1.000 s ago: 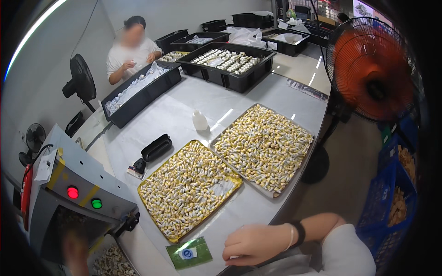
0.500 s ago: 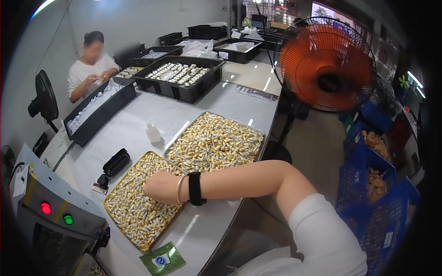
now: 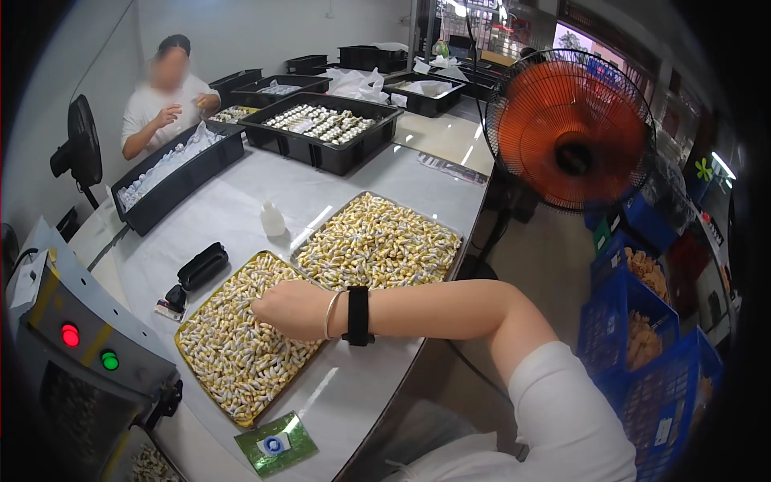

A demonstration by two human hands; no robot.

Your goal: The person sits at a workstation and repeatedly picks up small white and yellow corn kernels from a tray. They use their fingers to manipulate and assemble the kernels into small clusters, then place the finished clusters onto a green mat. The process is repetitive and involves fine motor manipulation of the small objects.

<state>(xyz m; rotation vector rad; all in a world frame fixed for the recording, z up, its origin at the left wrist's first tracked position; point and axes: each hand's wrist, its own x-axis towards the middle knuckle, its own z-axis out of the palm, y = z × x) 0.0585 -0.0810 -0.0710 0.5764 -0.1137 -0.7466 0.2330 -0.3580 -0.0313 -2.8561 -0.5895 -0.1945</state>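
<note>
My right hand (image 3: 293, 310), with a bracelet and a black wristband behind it, is over the upper part of a near yellow-rimmed tray (image 3: 197, 386). Its fingers are curled down among small, long yellow-and-whitish pieces (image 3: 241, 353) that fill this tray. Whatever lies within the fingers is hidden beneath the hand. Another tray (image 3: 456, 255), heaped with the same kind of pieces (image 3: 377, 241), adjoins it on the far right side. My left hand does not show.
Around the trays lie a white bottle (image 3: 272, 219), an open black case (image 3: 202, 267) and a green packet (image 3: 277, 446). A machine with red and green lights (image 3: 96, 321) stands left. Black bins (image 3: 321, 153), a co-worker (image 3: 165, 104), an orange fan (image 3: 570, 132) and blue crates (image 3: 634, 321) surround the table.
The view has shifted slightly. My right hand stays over the near tray with its fingers still curled down. The co-worker's hands have moved apart.
</note>
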